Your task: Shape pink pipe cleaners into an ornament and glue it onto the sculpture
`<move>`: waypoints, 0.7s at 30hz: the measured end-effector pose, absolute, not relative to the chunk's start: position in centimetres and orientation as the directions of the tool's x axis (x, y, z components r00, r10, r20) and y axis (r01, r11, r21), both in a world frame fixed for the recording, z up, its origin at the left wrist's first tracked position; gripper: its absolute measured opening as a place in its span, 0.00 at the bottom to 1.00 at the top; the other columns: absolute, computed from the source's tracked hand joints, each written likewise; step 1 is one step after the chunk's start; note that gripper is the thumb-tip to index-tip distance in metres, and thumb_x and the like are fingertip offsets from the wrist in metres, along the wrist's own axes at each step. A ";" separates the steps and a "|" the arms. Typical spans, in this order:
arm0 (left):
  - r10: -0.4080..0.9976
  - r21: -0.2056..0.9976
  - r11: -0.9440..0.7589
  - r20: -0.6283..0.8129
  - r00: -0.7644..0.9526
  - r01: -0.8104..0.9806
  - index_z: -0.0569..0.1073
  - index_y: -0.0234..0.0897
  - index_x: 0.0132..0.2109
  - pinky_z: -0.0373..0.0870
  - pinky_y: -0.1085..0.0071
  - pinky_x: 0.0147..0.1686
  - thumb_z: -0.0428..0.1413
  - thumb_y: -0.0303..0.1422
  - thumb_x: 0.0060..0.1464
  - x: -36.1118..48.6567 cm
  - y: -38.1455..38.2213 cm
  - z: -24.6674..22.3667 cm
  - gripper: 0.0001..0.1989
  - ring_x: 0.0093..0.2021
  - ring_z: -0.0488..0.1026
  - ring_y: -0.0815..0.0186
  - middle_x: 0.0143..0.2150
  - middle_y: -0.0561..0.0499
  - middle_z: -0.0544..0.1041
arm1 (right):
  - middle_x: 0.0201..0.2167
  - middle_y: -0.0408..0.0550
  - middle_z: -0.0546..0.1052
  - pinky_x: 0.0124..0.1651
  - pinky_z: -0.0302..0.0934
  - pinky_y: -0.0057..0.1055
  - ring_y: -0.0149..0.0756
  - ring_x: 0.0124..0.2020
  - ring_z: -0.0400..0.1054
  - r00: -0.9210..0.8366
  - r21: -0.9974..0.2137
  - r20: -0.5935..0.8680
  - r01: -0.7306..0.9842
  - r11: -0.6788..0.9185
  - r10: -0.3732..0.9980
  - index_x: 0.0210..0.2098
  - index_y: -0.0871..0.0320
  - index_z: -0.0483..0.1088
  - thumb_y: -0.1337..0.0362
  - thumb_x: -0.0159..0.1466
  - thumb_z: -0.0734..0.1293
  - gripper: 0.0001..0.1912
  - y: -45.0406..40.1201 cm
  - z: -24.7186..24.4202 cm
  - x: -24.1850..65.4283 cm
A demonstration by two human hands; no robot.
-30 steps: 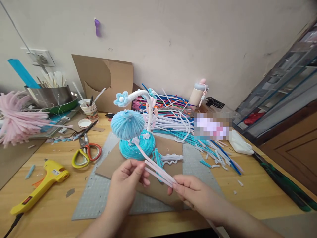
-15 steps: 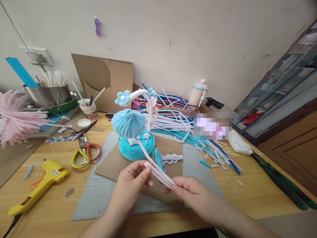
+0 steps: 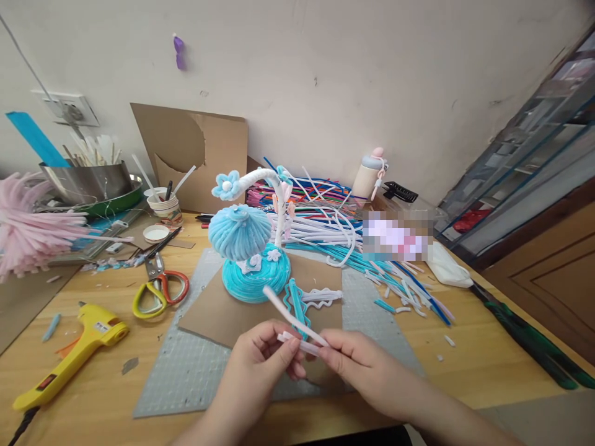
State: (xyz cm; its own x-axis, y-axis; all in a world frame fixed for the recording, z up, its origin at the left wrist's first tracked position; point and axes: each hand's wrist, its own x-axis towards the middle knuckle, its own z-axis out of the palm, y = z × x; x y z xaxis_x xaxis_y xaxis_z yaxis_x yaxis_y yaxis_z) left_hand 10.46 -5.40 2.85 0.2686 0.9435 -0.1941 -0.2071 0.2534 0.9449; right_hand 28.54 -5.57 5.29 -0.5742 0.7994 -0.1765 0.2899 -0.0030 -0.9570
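Between my two hands are pale pink pipe cleaners (image 3: 294,314), folded or laid side by side. My left hand (image 3: 264,359) pinches their near ends between thumb and fingers. My right hand (image 3: 356,365) grips them at the right, where one strand angles up and away to the left. Just beyond stands a lamp-shaped pipe cleaner piece with a turquoise round base (image 3: 255,282), a light blue pleated shade (image 3: 240,232) and a white curved stem (image 3: 279,217) bearing flowers. Wavy-edged turquoise (image 3: 296,303) and white (image 3: 323,297) pipe cleaner pieces lie on the cardboard.
Cardboard (image 3: 209,322) rests on a grey cutting mat (image 3: 176,378). To the left lie a yellow glue gun (image 3: 74,353) and scissors (image 3: 160,291). Many loose pipe cleaners (image 3: 316,229) spread behind. Green-black handled pliers (image 3: 525,341) lie at right.
My left hand has slid right along the pipe cleaners, closer to my right hand. One strand's free end now stands apart from the others, pointing up-left. The view has shifted slightly.
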 end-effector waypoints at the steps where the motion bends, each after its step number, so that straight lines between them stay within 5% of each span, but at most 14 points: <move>1: 0.943 0.943 0.254 -0.192 0.272 -0.216 0.73 0.33 0.29 0.69 0.74 0.23 0.61 0.38 0.46 10.5 -5.6 2.7 0.11 0.21 0.71 0.70 0.22 0.52 0.74 | 0.30 0.45 0.70 0.41 0.55 0.29 0.35 0.36 0.62 -0.593 -0.957 -0.161 0.291 0.023 0.789 0.37 0.59 0.71 0.56 0.67 0.54 0.18 -5.6 5.2 28.5; 7: 0.924 0.873 0.311 -0.186 0.333 -0.377 0.74 0.35 0.34 0.68 0.75 0.23 0.59 0.37 0.49 9.9 -7.0 0.8 0.09 0.21 0.72 0.70 0.23 0.52 0.74 | 0.28 0.43 0.69 0.35 0.54 0.26 0.31 0.30 0.59 -0.581 -0.898 -0.276 0.440 0.010 0.766 0.34 0.60 0.71 0.58 0.66 0.55 0.17 -5.7 4.4 28.7; 12: 0.869 0.670 0.453 -0.185 0.459 -0.588 0.75 0.36 0.34 0.64 0.78 0.18 0.59 0.40 0.49 9.5 -7.9 -0.5 0.12 0.19 0.70 0.72 0.23 0.52 0.74 | 0.25 0.41 0.67 0.30 0.52 0.24 0.29 0.27 0.57 -0.573 -0.853 -0.334 0.521 0.018 0.748 0.30 0.60 0.70 0.59 0.65 0.57 0.15 -5.8 4.3 28.8; 21: 0.777 0.586 0.572 -0.163 0.608 -0.575 0.76 0.37 0.36 0.65 0.79 0.19 0.59 0.41 0.49 9.3 -8.2 -0.5 0.12 0.20 0.72 0.72 0.25 0.52 0.75 | 0.24 0.41 0.66 0.33 0.53 0.24 0.29 0.28 0.58 -0.598 -0.856 -0.378 0.517 -0.020 0.707 0.30 0.61 0.72 0.59 0.63 0.59 0.15 -5.5 4.0 29.0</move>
